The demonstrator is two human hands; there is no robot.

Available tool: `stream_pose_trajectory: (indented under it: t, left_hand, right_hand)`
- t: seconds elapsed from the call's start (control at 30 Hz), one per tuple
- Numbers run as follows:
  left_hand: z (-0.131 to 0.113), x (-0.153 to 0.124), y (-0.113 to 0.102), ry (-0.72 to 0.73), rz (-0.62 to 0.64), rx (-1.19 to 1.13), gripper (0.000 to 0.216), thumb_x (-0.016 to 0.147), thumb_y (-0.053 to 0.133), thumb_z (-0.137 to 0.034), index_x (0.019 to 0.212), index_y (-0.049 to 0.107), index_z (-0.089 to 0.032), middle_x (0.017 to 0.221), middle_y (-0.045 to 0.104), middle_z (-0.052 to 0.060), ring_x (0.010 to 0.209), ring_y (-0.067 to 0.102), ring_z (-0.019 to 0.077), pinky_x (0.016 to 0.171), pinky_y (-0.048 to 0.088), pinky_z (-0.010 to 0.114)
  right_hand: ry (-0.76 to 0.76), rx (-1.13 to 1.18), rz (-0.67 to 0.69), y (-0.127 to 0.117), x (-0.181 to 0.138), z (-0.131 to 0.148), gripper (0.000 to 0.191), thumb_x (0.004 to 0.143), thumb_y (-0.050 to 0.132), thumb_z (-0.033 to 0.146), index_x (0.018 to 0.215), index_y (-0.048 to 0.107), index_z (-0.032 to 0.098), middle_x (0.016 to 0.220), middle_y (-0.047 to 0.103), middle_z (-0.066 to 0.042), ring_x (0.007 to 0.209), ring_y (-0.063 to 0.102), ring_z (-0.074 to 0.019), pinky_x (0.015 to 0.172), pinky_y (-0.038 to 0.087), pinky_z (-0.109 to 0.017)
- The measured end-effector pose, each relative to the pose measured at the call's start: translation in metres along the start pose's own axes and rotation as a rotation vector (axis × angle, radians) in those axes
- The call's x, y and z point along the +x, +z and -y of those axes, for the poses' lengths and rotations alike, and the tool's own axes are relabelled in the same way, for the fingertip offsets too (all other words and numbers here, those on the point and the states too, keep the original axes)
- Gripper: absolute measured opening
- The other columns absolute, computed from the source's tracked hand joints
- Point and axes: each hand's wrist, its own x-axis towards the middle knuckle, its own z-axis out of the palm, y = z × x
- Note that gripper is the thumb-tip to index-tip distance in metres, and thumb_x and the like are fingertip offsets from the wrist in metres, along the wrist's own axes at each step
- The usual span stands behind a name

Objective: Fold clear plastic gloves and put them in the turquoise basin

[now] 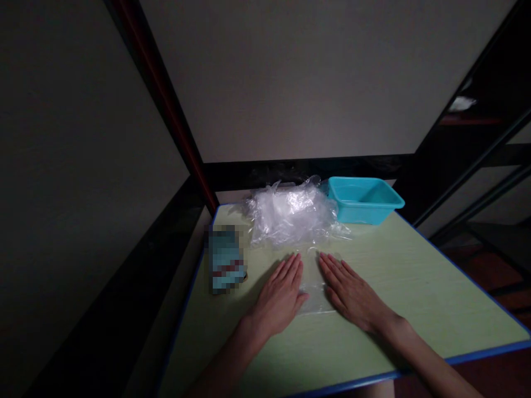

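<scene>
Green table: blue-edged
Clear plastic bag: flat between hands, long axis likely fore-aft
Left hand, right hand: apart, palms down at its sides, neither nearer

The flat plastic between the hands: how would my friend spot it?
Find the pale green table, then the left hand and right hand over it. Between them shows the clear plastic, lying flat, unlike the crumpled plastic heap farther back.
</scene>
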Motion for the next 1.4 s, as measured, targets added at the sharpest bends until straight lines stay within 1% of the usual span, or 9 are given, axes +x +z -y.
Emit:
stream_pose_trajectory:
  t: [0.17, 0.37, 0.63, 0.73, 0.87, 1.0, 1.13, 1.23, 1.4]
  left_hand:
    - [0.009, 0.0, 0.007, 0.045, 0.018, 0.024, 0.068, 0.087, 0.038, -0.052, 0.136, 0.025, -0.006, 0.145, 0.018, 0.014, 0.134, 0.014, 0.0226, 0.109, 0.019, 0.037]
    - [0.009, 0.0, 0.006, 0.032, 0.068, 0.061, 0.072, 0.085, 0.044, -0.049, 0.137, 0.021, -0.006, 0.145, 0.016, 0.015, 0.134, 0.012, 0.0236, 0.108, 0.019, 0.037]
    - [0.01, -0.001, 0.01, 0.035, 0.026, 0.066, 0.072, 0.084, 0.044, -0.05, 0.138, 0.019, -0.008, 0.146, 0.014, 0.014, 0.135, 0.008, 0.0229, 0.109, 0.018, 0.038]
    - [0.012, -0.004, 0.006, 0.047, -0.011, 0.03, 0.072, 0.084, 0.045, -0.048, 0.138, 0.017, -0.01, 0.147, 0.01, 0.013, 0.135, 0.005, 0.0225, 0.108, 0.018, 0.04]
    - [0.009, -0.009, -0.006, 0.067, -0.059, -0.014, 0.073, 0.085, 0.046, -0.042, 0.14, 0.009, -0.012, 0.148, 0.006, 0.011, 0.135, 0.002, 0.0209, 0.109, 0.016, 0.041]
    - [-0.006, -0.009, -0.009, 0.083, -0.061, -0.034, 0.07, 0.087, 0.044, -0.036, 0.14, 0.008, -0.011, 0.148, 0.005, 0.011, 0.135, 0.003, 0.0204, 0.109, 0.019, 0.037]
    - [-0.018, -0.003, 0.0, 0.124, -0.056, -0.012, 0.062, 0.09, 0.037, -0.037, 0.139, 0.013, -0.009, 0.147, 0.01, 0.011, 0.135, 0.006, 0.0204, 0.109, 0.019, 0.034]
    - [-0.019, 0.001, 0.009, 0.134, -0.066, -0.005, 0.06, 0.092, 0.03, -0.041, 0.139, 0.014, -0.008, 0.147, 0.012, 0.011, 0.135, 0.007, 0.0203, 0.109, 0.018, 0.033]
    - [-0.014, 0.0, 0.017, 0.108, -0.054, -0.024, 0.06, 0.092, 0.029, -0.045, 0.139, 0.018, -0.008, 0.147, 0.014, 0.012, 0.135, 0.008, 0.0211, 0.109, 0.018, 0.034]
  right_hand:
    - [0.015, 0.006, -0.022, 0.011, -0.006, -0.006, 0.057, 0.09, 0.032, 0.026, 0.141, 0.014, 0.009, 0.145, 0.021, -0.013, 0.133, 0.018, -0.0223, 0.105, 0.027, -0.041]
    - [0.024, 0.047, -0.041, 0.01, -0.009, -0.006, 0.058, 0.091, 0.031, 0.028, 0.142, 0.009, 0.011, 0.145, 0.02, -0.012, 0.133, 0.017, -0.0216, 0.106, 0.025, -0.04]
    - [0.029, 0.087, -0.047, 0.01, -0.008, -0.005, 0.059, 0.091, 0.031, 0.028, 0.142, 0.006, 0.013, 0.146, 0.017, -0.01, 0.134, 0.016, -0.0214, 0.107, 0.022, -0.041]
    - [0.051, 0.202, -0.041, 0.006, -0.01, -0.01, 0.058, 0.093, 0.029, 0.029, 0.142, 0.001, 0.017, 0.147, 0.016, -0.008, 0.134, 0.015, -0.0212, 0.106, 0.023, -0.044]
    - [0.157, 0.362, -0.05, -0.003, -0.019, -0.023, 0.055, 0.094, 0.022, 0.03, 0.141, -0.006, 0.023, 0.147, 0.013, -0.005, 0.133, 0.013, -0.0209, 0.104, 0.024, -0.049]
    - [0.142, 0.269, -0.026, -0.006, -0.027, -0.023, 0.058, 0.093, 0.026, 0.029, 0.142, -0.005, 0.022, 0.147, 0.016, -0.007, 0.133, 0.015, -0.022, 0.104, 0.024, -0.049]
    - [0.055, 0.165, -0.014, -0.005, -0.022, -0.006, 0.061, 0.091, 0.031, 0.028, 0.142, 0.0, 0.016, 0.147, 0.017, -0.009, 0.134, 0.014, -0.0215, 0.106, 0.022, -0.045]
    - [0.035, 0.122, -0.038, -0.003, -0.016, 0.005, 0.061, 0.09, 0.033, 0.026, 0.142, 0.005, 0.013, 0.146, 0.019, -0.011, 0.134, 0.014, -0.0216, 0.107, 0.022, -0.043]
    - [0.014, 0.073, -0.048, 0.003, -0.014, 0.012, 0.06, 0.091, 0.033, 0.027, 0.142, 0.006, 0.01, 0.145, 0.019, -0.013, 0.133, 0.016, -0.0222, 0.106, 0.023, -0.044]
